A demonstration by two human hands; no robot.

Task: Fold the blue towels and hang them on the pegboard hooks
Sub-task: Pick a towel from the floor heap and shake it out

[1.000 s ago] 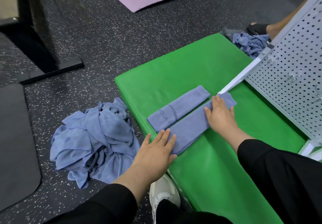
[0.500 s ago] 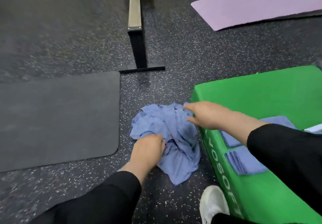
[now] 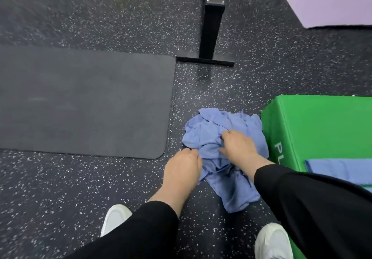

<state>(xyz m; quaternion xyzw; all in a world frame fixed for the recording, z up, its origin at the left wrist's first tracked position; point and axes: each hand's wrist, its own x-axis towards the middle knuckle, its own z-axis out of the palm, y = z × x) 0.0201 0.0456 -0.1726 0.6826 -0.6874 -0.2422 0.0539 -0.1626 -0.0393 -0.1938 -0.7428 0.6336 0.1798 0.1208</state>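
A crumpled pile of blue towels [image 3: 207, 129] lies on the speckled floor beside the green box [image 3: 322, 125]. My left hand [image 3: 182, 168] grips the pile's near left edge with curled fingers. My right hand [image 3: 237, 147] lies on top of the pile, its fingers curled into the cloth. A folded blue towel [image 3: 340, 170] rests on top of the green box at the right edge. The pegboard is out of view.
A dark grey mat [image 3: 80, 103] lies on the floor to the left. A black post with a flat foot [image 3: 211, 29] stands behind the pile. A lilac mat [image 3: 330, 1] is at the top right. My white shoes [image 3: 114, 218] are near the bottom.
Both hands left the folded towel on the green box and went to the crumpled pile on the floor. My right hand has now dropped onto the pile's top. The view swung left.
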